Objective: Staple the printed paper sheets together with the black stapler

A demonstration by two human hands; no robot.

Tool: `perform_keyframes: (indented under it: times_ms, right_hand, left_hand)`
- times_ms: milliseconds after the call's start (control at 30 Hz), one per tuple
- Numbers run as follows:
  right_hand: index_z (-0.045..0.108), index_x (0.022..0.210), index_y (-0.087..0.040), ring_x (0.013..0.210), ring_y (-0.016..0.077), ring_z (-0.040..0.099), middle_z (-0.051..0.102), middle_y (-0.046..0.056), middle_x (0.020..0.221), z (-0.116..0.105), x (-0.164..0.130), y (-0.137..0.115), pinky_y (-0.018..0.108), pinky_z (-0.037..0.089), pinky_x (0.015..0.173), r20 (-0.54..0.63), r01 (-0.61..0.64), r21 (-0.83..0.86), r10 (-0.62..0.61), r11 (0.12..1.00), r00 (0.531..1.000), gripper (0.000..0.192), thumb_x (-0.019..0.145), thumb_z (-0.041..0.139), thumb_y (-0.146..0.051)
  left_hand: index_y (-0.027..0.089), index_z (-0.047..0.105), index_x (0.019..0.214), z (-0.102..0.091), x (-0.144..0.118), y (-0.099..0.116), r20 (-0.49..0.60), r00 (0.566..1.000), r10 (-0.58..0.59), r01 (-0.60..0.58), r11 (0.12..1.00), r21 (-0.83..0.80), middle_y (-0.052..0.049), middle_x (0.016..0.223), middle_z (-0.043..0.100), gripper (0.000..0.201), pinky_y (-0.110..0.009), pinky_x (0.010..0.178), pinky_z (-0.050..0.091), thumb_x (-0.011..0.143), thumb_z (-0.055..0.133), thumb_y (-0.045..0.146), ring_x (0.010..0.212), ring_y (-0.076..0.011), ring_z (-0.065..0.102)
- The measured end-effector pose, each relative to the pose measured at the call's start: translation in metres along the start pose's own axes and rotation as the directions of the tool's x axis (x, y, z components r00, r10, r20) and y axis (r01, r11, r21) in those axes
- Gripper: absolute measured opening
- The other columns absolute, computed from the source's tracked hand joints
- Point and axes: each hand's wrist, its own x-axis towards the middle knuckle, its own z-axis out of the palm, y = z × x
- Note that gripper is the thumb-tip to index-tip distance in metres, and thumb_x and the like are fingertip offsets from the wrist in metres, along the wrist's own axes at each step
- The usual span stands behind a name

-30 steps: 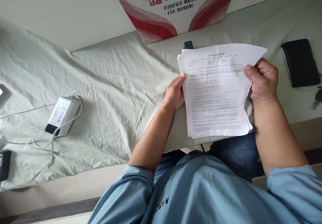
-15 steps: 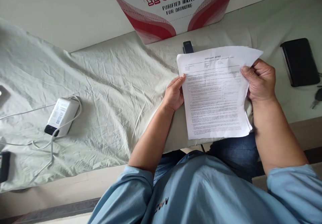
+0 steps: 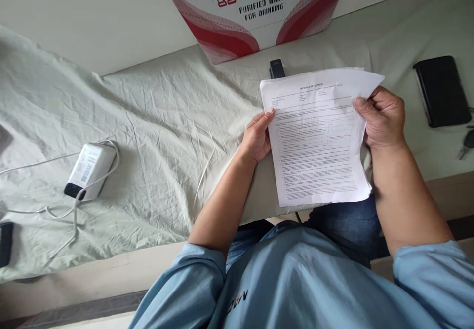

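Observation:
A stack of printed papers [image 3: 314, 146] headed "Overleaf Notes" is held up in front of me, slightly creased at its upper right corner. My left hand [image 3: 258, 134] grips its left edge, thumb on the front and fingers behind. On the right edge my right hand [image 3: 385, 117] pinches the sheets, thumb on the printed side and the other fingers partly hidden. Just beyond the top edge lies a small dark object [image 3: 277, 68], perhaps a stapler, partly covered by the papers.
A red and white water carton [image 3: 266, 18] stands against the wall. Right are a black wallet-like case [image 3: 442, 91] and a key [image 3: 467, 144]. Left, a white box-shaped device [image 3: 91, 171] with a cable rests on the wrinkled cloth [image 3: 159, 136]; a dark object [image 3: 5, 242] sits at the edge.
The papers have tilted very slightly, their upper right corner shifting a little left. Both hands keep their hold in nearly the same place.

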Motion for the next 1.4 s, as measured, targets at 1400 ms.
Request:
perform_keyframes:
  times_ms: [1400]
  right_hand:
    - [0.082, 0.11, -0.036, 0.085, 0.024, 0.061, 0.078, 0.004, 0.098, 0.0007, 0.0005, -0.0037, 0.044, 0.056, 0.079, -0.058, -0.023, 0.024, 0.024, 0.999, 0.998, 0.056, 0.076, 0.101, -0.075]
  left_hand:
    - [0.025, 0.082, 0.124, 0.0012, -0.0001, -0.0031, -0.109, 0.992, 0.056, -0.056, 0.998, 0.012, -0.005, 0.118, 0.089, 0.037, -0.047, 0.114, 0.07, 0.101, 0.091, 0.052, 0.134, -0.0333, 0.082]
